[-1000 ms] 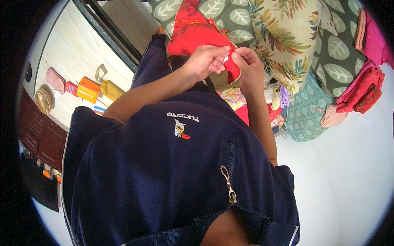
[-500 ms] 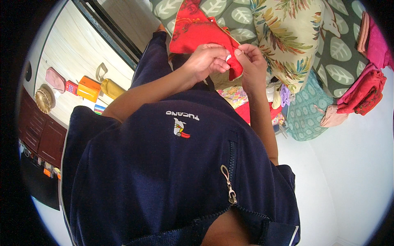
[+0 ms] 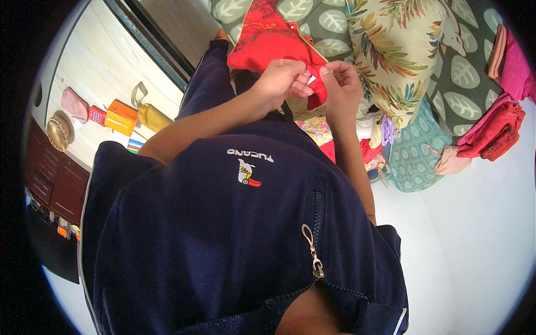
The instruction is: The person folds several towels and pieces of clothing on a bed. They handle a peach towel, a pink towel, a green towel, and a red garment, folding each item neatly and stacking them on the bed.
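Note:
A red garment [image 3: 273, 47] with a dark print and thin yellow edging hangs in front of me, gathered toward a narrow end between my hands. My left hand [image 3: 282, 84] has its fingers curled and closed on the cloth. Against those fingertips shows a small white piece [image 3: 311, 80], perhaps a tag; its kind is unclear. My right hand [image 3: 341, 92] pinches the garment's yellow-edged side between thumb and fingers. The far part of the garment lies over green leaf-print fabric [image 3: 329, 22].
A cream leaf-print cushion [image 3: 391, 50] lies beyond my right hand. Folded red cloth [image 3: 494, 128] and pink cloth [image 3: 516, 67] are at far right. Mixed clothes [image 3: 368, 131] sit under my right wrist. On a pale surface at left are an orange box [image 3: 121, 117] and a yellow pouch [image 3: 153, 118].
Both hands stay nearly in place, still on the red garment. Its narrow lower end has risen slightly and bunched closer to the fingers.

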